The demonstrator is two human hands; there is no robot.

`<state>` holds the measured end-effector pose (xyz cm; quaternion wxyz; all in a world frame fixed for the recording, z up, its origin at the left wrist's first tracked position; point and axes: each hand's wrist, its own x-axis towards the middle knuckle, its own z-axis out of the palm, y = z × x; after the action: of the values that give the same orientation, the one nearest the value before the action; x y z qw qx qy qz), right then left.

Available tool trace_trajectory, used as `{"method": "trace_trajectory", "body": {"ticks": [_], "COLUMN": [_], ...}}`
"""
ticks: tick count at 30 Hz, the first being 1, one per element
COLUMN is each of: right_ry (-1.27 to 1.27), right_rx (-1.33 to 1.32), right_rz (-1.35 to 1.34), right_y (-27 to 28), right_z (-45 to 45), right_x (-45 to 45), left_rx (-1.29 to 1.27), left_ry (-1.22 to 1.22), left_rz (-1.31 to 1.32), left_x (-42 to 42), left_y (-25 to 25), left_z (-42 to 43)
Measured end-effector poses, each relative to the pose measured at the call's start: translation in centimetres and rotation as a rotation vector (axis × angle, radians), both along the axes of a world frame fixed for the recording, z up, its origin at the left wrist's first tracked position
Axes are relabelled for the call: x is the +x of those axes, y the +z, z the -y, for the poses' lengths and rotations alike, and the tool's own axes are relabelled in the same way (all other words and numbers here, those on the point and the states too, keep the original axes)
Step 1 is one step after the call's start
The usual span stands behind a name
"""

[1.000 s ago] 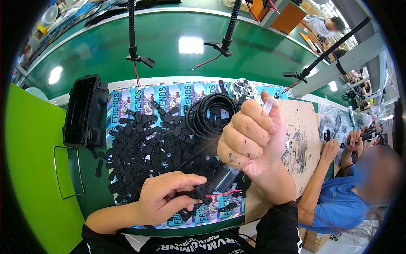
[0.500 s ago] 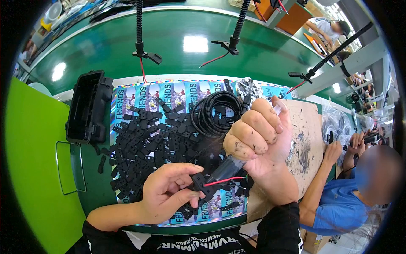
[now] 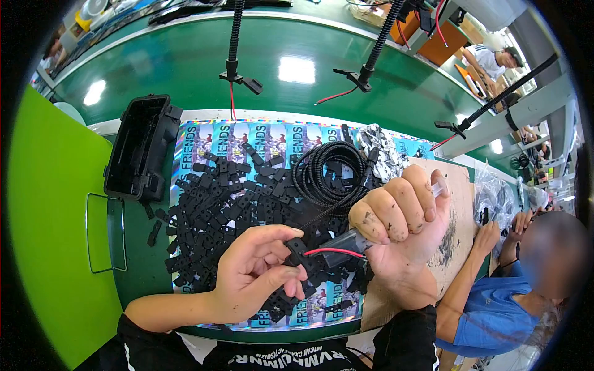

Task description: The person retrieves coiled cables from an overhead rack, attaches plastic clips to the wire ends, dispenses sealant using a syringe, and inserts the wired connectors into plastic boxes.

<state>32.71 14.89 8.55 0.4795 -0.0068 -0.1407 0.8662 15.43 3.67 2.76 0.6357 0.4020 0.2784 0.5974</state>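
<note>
My left hand (image 3: 250, 275) pinches a small black plastic clip (image 3: 297, 252) between thumb and fingertips. A red wire (image 3: 334, 250) runs out of the clip to the right. My right hand (image 3: 402, 219) is wrapped around a dark, see-through tube (image 3: 352, 240), whose lower end lies close beside the clip; whether they touch I cannot tell. A pale, clear end of it (image 3: 438, 187) sticks out by my right thumb. Behind my hands lies a coil of black corrugated hose (image 3: 301, 179), and a thin strand from it reaches toward the clip.
Many loose black clips (image 3: 216, 204) cover the printed sheet (image 3: 204, 137). An open black box (image 3: 158, 133) stands at left beside a green panel (image 3: 55, 235). Cardboard (image 3: 459, 191) lies at right, near a co-worker in blue (image 3: 489, 309). Corrugated hoses (image 3: 233, 43) hang above the table.
The whole view has shifted, so most things sit further right. My right hand still grips the tube and my left still pinches the clip; the red wire now bends in a slight arc.
</note>
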Motion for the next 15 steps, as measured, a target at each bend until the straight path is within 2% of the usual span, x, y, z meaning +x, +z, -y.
{"method": "trace_trajectory", "body": {"ticks": [15], "right_ry": [-0.120], "right_rx": [0.442], "right_rz": [0.110], "right_y": [0.49], "right_z": [0.93], "right_x": [0.30], "left_rx": [-0.096], "left_ry": [-0.001], "left_rz": [0.086], "left_x": [0.24], "left_y": [0.46], "left_z": [0.13]}}
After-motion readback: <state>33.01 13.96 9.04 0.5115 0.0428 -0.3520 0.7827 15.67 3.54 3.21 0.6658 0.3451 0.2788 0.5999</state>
